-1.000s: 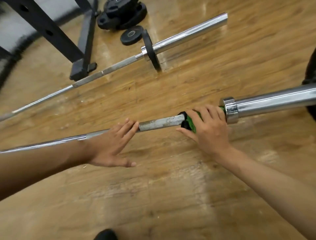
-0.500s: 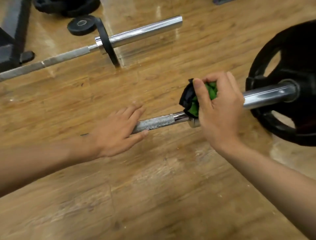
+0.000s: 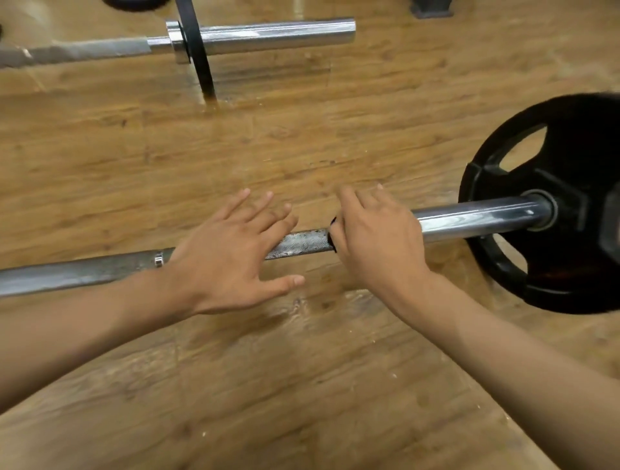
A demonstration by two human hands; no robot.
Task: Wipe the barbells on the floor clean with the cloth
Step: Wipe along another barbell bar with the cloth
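A steel barbell (image 3: 469,219) lies across the wooden floor with a large black weight plate (image 3: 570,261) on its right sleeve. My left hand (image 3: 231,255) rests flat on the knurled shaft (image 3: 302,243), fingers spread and straight. Just to its right, my right hand (image 3: 375,241) curls over the bar at the collar and covers the cloth (image 3: 332,235), of which only a dark edge shows by the thumb. A second barbell (image 3: 268,35) with a thin black plate (image 3: 198,50) lies farther away at the top.
The wooden floor (image 3: 302,385) stretches open below my arms. A dark plate edge (image 3: 134,3) sits at the top left and a dark metal foot (image 3: 432,8) at the top right.
My right hand with the cloth has slid left along the bar, off the sleeve to the collar; the green cloth is now almost hidden. My left hand's fingers have spread. The view shifted right.
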